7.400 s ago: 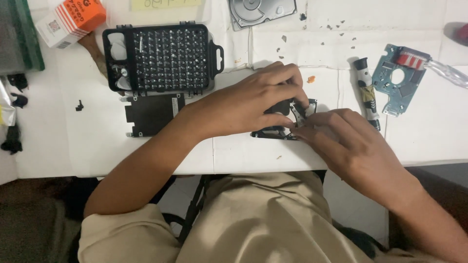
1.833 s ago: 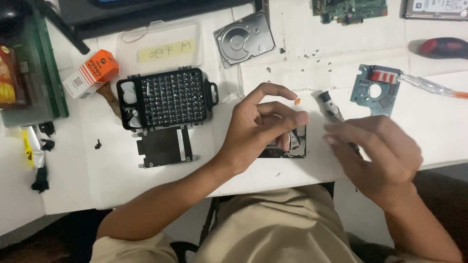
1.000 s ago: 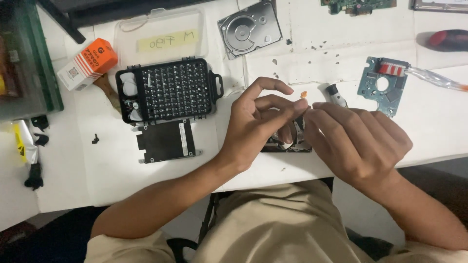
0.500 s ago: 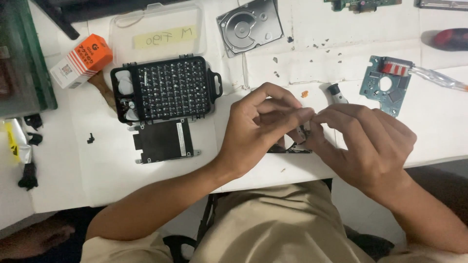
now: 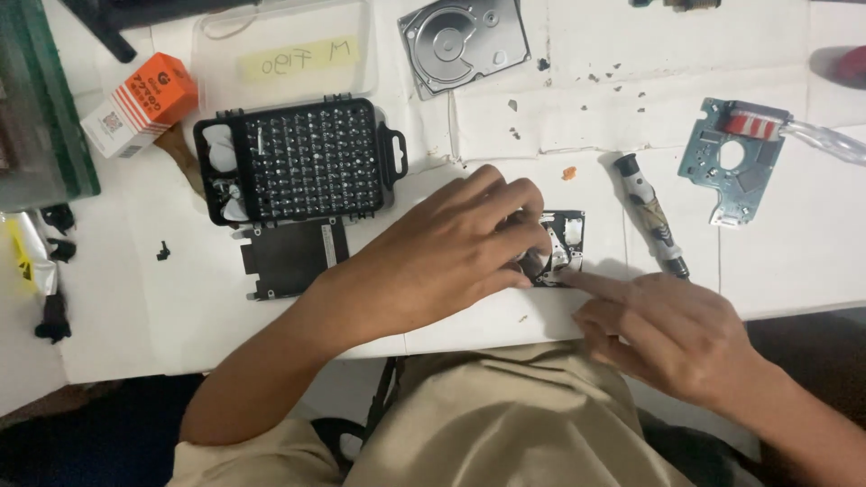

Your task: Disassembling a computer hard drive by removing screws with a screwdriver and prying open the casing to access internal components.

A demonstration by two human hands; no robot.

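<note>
A small opened hard drive (image 5: 565,245) lies near the front edge of the white table (image 5: 794,252). My left hand (image 5: 451,257) rests over most of the drive, fingers curled down onto its inner parts. My right hand (image 5: 672,334) is lower right of it, index finger stretched out and touching the drive's front corner; it holds nothing. A black and silver screwdriver handle (image 5: 651,215) lies just right of the drive, untouched.
A black case of screwdriver bits (image 5: 302,160) and a black metal cover plate (image 5: 293,257) sit left of my hands. A second opened drive (image 5: 462,41) is at the back, a blue-green circuit board (image 5: 735,160) at right, an orange box (image 5: 140,101) at left.
My right hand has drawn back from the drive toward me, leaving only its index finger on the corner. My left hand stays on the drive.
</note>
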